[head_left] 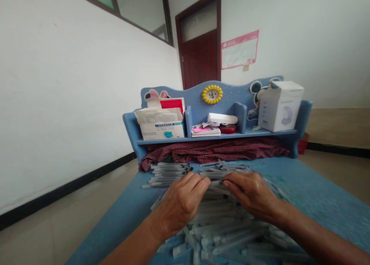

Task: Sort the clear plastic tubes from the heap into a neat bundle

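A big heap of thin grey-white pens or tubes (pixel 225 222) covers the middle of a blue desk (pixel 318 195). My left hand (pixel 180 201) lies on the heap with its fingers curled toward the centre. My right hand (pixel 251 193) faces it, fingertips almost meeting the left ones. Both hands pinch pens from the pile between them; the exact piece held is hidden by the fingers. A tidier row of pens (pixel 169 172) lies at the far left of the heap.
A red checked cloth (pixel 214 149) lies under the desk's blue shelf (pixel 216 136). On the shelf stand a white box (pixel 280 105), a mask box (pixel 162 128), small books and a yellow clock (pixel 212 94). A dark door (pixel 200 53) is behind. Floor drops off on both sides.
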`<state>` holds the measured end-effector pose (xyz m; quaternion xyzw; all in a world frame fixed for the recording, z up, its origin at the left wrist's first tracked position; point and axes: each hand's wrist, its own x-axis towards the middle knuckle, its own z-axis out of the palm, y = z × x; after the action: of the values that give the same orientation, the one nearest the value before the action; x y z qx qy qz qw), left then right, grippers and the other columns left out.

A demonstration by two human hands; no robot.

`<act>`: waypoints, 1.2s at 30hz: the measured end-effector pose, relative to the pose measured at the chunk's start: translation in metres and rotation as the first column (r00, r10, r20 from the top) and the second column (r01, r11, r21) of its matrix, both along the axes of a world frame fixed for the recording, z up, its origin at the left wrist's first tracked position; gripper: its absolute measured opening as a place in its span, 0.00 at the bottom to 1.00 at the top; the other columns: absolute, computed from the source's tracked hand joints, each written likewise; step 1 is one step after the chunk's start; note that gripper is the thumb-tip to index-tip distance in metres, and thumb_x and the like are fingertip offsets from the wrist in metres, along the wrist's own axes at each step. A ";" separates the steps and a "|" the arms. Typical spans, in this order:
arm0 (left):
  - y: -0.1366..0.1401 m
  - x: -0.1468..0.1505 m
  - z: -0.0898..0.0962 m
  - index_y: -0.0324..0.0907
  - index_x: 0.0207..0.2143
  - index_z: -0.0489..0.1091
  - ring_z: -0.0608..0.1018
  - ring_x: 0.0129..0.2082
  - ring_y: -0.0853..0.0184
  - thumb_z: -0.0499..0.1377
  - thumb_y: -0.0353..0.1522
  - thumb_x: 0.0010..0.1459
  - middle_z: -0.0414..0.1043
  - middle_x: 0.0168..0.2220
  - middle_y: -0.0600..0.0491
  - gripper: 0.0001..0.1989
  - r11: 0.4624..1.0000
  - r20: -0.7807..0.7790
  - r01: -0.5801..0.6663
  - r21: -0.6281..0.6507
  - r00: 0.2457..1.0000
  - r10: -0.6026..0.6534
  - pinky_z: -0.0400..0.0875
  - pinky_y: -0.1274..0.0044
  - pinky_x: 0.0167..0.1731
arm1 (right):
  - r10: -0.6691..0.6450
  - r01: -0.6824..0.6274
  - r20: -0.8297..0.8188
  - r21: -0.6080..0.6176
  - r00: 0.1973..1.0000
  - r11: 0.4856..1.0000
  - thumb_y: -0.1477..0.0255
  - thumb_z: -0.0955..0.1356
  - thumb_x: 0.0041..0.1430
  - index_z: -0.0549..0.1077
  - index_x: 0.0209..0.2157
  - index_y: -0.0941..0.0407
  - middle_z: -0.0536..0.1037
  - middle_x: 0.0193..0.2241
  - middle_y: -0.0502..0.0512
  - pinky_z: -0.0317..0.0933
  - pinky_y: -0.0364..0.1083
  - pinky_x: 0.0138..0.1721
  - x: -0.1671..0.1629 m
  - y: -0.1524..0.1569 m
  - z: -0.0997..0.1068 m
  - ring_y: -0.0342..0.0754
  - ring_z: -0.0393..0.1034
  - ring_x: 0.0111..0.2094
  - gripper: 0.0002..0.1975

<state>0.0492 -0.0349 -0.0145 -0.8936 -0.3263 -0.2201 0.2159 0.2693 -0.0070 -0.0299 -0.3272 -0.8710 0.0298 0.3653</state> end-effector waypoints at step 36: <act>0.000 0.004 0.000 0.37 0.39 0.65 0.71 0.31 0.67 0.48 0.25 0.62 0.69 0.30 0.51 0.08 0.995 0.030 0.092 0.031 0.995 -0.093 0.69 0.76 0.30 | 0.106 -0.138 -0.112 -0.339 0.988 0.930 0.70 0.63 0.59 0.70 0.24 0.58 0.69 0.20 0.47 0.55 0.39 0.26 0.005 0.004 0.015 0.40 0.63 0.23 0.11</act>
<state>0.0535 -0.0350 -0.0149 -0.9009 -0.2847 -0.2486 0.2134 0.2745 -0.0032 -0.0145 -0.3297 -0.8532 0.2202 0.3390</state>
